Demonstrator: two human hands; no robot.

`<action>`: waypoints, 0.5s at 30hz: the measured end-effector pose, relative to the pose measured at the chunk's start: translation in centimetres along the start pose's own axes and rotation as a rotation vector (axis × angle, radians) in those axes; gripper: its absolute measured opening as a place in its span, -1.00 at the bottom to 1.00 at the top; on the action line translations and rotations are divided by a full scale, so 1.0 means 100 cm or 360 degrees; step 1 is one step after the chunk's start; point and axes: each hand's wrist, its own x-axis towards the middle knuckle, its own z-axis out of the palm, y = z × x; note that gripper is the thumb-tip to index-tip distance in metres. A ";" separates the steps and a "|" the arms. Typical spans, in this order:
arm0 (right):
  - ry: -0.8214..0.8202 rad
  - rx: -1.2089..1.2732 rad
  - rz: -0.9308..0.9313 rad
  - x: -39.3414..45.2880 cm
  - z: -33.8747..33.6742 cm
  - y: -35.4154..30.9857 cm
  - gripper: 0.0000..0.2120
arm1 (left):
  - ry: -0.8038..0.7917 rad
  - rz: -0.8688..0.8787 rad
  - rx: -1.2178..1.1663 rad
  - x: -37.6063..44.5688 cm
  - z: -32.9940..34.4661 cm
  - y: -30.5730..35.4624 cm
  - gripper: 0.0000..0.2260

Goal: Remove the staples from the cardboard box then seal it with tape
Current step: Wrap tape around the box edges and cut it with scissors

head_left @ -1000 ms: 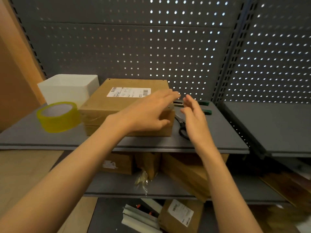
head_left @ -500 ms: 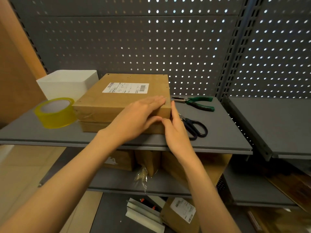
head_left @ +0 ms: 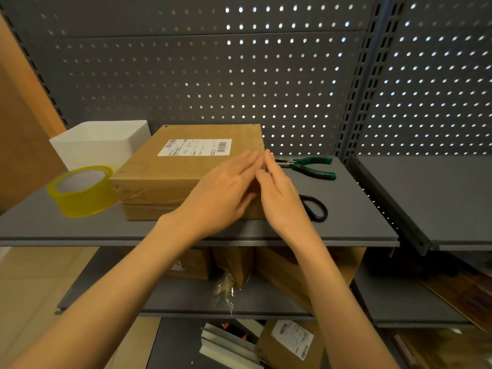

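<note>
A flat cardboard box (head_left: 173,174) with a white shipping label lies on the grey shelf (head_left: 351,225). My left hand (head_left: 223,193) rests flat on the box's top near its right front corner, fingers straight. My right hand (head_left: 279,198) lies against the box's right side, fingers extended along its edge. A roll of yellow tape (head_left: 81,191) stands left of the box. Green-handled pliers (head_left: 308,167) lie to the right of the box at the back. Black scissors (head_left: 315,209) lie just behind my right hand, partly hidden by it.
A white open bin (head_left: 101,145) stands behind the tape. A grey pegboard wall backs the shelf. A second shelf (head_left: 436,198) adjoins on the right. Lower shelves hold several cardboard boxes (head_left: 290,344) and a plastic bag.
Both hands came down from hovering onto the box's right front corner, then slid a little farther back along its right edge. The box itself stays in place.
</note>
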 end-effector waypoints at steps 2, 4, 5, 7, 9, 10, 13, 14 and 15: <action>-0.0034 0.0022 0.0034 0.003 0.004 0.000 -0.52 | -0.0033 -0.0001 -0.0035 0.000 0.005 -0.001 -0.46; -0.0012 0.0039 0.0059 0.006 0.006 0.003 -0.52 | 0.0005 -0.0032 -0.0071 -0.001 0.006 0.000 -0.49; 0.0003 0.0053 0.0086 0.008 0.006 0.004 -0.52 | 0.0027 -0.0034 -0.0086 -0.001 0.006 0.000 -0.51; 0.0014 0.0068 0.0175 0.015 0.005 0.005 -0.52 | 0.0085 -0.0012 -0.0141 -0.003 0.007 -0.001 -0.53; 0.0007 0.0045 0.0271 0.021 0.003 0.005 -0.51 | 0.0143 -0.0002 -0.0208 -0.005 0.008 -0.002 -0.55; 0.0003 0.0047 0.0307 0.024 0.002 0.005 -0.51 | 0.0173 -0.0009 -0.0242 -0.006 0.010 -0.003 -0.55; -0.0027 0.0116 0.0370 0.031 -0.001 0.004 -0.53 | 0.0288 -0.0065 -0.0352 -0.010 0.014 -0.003 -0.58; -0.0025 0.0125 0.0387 0.033 -0.002 0.003 -0.53 | 0.0320 -0.0086 -0.0391 -0.010 0.014 -0.003 -0.58; -0.0008 0.0114 0.0405 0.034 -0.001 0.004 -0.53 | 0.0340 -0.0114 -0.0422 -0.010 0.013 -0.003 -0.59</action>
